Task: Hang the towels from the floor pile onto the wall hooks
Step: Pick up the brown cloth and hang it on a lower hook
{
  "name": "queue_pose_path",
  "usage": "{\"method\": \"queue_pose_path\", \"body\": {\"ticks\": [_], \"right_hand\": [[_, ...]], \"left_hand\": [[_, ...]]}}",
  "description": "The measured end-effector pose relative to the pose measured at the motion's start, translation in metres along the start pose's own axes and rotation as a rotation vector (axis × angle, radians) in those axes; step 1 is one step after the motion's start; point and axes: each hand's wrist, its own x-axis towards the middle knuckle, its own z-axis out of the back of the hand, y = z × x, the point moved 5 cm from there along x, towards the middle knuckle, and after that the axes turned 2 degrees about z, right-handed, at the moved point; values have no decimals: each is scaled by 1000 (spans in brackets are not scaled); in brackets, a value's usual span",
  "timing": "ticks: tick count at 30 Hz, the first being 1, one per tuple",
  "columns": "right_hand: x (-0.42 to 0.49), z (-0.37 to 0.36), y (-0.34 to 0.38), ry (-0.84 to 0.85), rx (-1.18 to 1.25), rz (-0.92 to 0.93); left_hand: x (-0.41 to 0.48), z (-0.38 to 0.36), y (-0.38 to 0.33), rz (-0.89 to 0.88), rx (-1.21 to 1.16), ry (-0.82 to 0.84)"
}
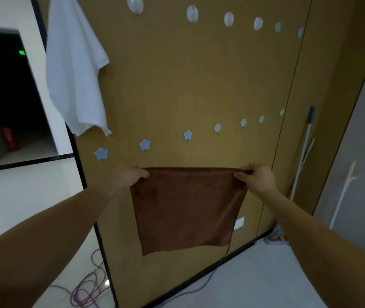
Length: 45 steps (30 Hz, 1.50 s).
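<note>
Brown towel [186,210] pinched: left hand [132,174], right hand [257,177]; white towel [75,70], hooks [145,145] above.

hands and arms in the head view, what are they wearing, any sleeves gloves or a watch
Nothing worn shows. The left hand and right hand are ungloved; the left arm and right arm are bare to the frame edge, with no sleeve, watch or bracelet.
</note>
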Motion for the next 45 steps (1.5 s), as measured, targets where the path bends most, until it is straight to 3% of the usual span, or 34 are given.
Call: {"method": "queue_pose_path", "body": {"ticks": [4,9,13,16,18,21,26,32,37,43,45], "right_hand": [[11,-20,22,-108,40,100],[20,-72,56,-52,469,44],[25,-120,91,277,493,98],[29,-147,107,540,365,222],[33,-164,115,583,249,298],[34,-194,125,621,334,285],[50,-234,128,454,289,313],[76,-266,110,351,212,286],[125,-279,107,188,186,316],[183,-305,109,126,112,387],[186,-317,108,129,84,413]], "left_hand": [[-11,17,3,-126,18,-181],[-14,31,4,-214,-220,-354],[0,47,6,-242,-323,-435],[16,56,14,-253,-308,-432],[27,59,26,-251,-349,-404],[42,58,48,-255,-307,-290],[57,54,70,-318,-125,-73],[86,32,66,-344,-152,-64],[130,15,48,-265,-32,-247],[177,3,29,-274,219,-602],[187,-2,36,-253,302,-644]]}}
